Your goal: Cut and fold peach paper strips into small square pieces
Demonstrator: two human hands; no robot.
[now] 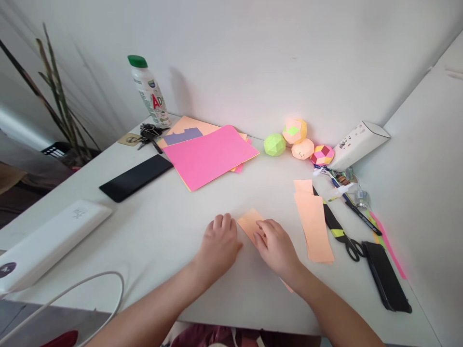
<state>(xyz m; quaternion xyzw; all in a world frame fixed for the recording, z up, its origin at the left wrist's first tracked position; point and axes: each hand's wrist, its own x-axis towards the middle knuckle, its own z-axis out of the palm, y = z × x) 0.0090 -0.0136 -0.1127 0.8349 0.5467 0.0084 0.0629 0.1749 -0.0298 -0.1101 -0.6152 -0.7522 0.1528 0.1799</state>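
On the white table [162,231] lies a small peach paper strip [248,222]. My right hand [277,246] rests on top of it, fingers together and pressing it down near its right side. My left hand [219,246] lies just left of the strip with its fingers curled under, touching the table beside the paper's edge. A little of the peach paper shows again below my right wrist.
Two longer peach strips [314,224] lie to the right, beside scissors [342,231], pens [352,205] and a black phone [387,277]. Pink sheets [210,154], another phone [135,177], keys [148,132], a bottle [150,91] and several paper balls [294,140] sit behind.
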